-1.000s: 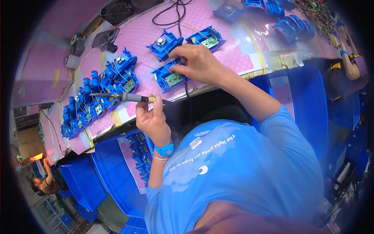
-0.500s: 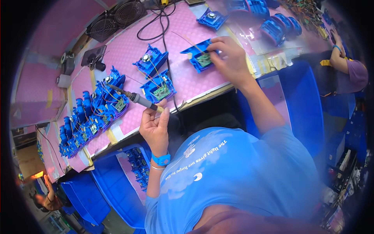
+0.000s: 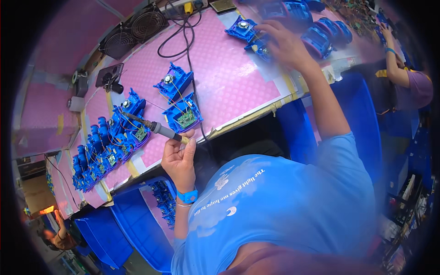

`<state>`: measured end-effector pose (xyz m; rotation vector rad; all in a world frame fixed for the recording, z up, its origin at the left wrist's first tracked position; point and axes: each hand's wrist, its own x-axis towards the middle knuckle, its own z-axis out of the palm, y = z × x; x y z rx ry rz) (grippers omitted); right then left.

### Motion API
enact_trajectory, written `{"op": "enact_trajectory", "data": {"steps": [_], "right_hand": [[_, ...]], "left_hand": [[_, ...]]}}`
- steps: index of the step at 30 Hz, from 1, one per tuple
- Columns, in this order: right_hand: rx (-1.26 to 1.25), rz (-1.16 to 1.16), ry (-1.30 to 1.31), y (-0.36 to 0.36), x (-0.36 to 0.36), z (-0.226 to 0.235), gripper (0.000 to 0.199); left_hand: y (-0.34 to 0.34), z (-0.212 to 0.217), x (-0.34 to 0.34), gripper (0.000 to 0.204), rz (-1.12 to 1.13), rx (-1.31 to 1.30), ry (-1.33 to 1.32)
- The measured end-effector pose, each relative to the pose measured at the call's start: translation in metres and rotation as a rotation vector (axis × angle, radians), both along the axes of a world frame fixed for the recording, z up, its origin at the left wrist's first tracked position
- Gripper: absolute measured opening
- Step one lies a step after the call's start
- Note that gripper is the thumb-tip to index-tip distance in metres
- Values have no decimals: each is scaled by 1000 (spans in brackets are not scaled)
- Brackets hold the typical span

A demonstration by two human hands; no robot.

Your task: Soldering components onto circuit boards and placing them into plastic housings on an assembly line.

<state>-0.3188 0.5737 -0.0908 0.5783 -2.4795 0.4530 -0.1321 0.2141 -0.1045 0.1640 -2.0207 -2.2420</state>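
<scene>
My left hand [image 3: 179, 153] is closed round the handle of a soldering iron [image 3: 163, 131], whose tip points up and left. At the back of the bench, my right hand [image 3: 285, 43] has its fingers on a blue housing half with a circuit board [image 3: 259, 47], partly hidden behind them. Touching or close beside that lies a blue half with a round speaker [image 3: 242, 27]. Nearer me rest another speaker half [image 3: 170, 82] and a board half [image 3: 185, 114], joined by thin wires. A row of similar wired blue housings [image 3: 112, 146] lines the left side.
A black cable [image 3: 189, 55] runs across the pink bench mat [image 3: 224, 68]. Fans [image 3: 134, 30] and a small stand [image 3: 110, 78] are at the back left. Blue rounded housings [image 3: 323, 36] sit at the right. Blue bins [image 3: 137, 224] are below the bench edge. Another person [image 3: 403, 75] works far right.
My right hand has moved away and rightward with the board half, bringing it beside the far speaker half. My left hand still holds the soldering iron, barely shifted.
</scene>
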Motion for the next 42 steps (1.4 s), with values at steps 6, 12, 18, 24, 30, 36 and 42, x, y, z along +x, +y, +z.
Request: {"op": "enact_trajectory", "data": {"steps": [6, 12, 18, 24, 30, 36, 42], "right_hand": [[-237, 189, -365, -4, -31, 11, 32], [-185, 336, -378, -66, 22, 13, 19], [-122, 206, 87, -123, 78, 34, 38], [-292, 826, -120, -180, 126, 16, 52], [-521, 607, 67, -199, 116, -8, 38], [-344, 574, 74, -198, 107, -11, 43], [-336, 401, -18, -169, 97, -20, 42]], "left_hand": [[-4, 3, 4, 20, 10, 27, 17], [-6, 6, 7, 22, 25, 31, -44], [-8, 27, 5, 31, -92, 48, -49], [-6, 39, 3, 31, -330, 10, -44], [-35, 36, -9, 26, -36, -679, 263], [-44, 33, -51, 42, 87, -1125, 490], [-40, 23, -95, 42, -247, -1022, 468]]}}
